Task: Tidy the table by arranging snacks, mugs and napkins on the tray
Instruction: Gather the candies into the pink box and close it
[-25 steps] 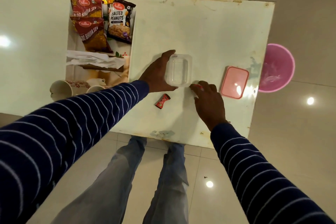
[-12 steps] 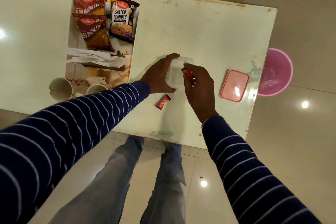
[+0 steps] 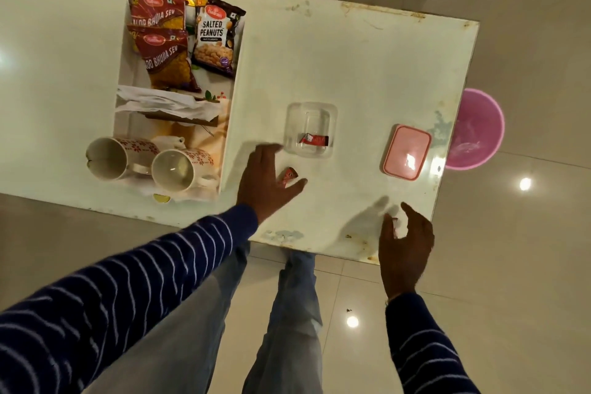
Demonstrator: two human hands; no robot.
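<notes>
White tabletop (image 3: 351, 57) carries the tray (image 3: 233, 112), which holds three snack packets, napkins (image 3: 166, 104) and two mugs on their sides. Right of the tray sits a clear container (image 3: 292, 125) with a red candy (image 3: 313, 139) inside. Nearer the tray, the left hand (image 3: 262, 179) lies flat, fingers spread, beside another candy (image 3: 288, 175). Farther right, the right hand (image 3: 404, 243) hovers loosely curled; whether it holds anything is unclear.

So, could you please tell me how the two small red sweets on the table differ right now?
The sweet in the clear container lies flat inside the box, away from both hands; the sweet by the left hand lies on the bare table, between that hand's thumb and fingers. The first shows a dark end and lies roughly level; the second is tilted and partly hidden. Both are small with red wrappers.
</notes>
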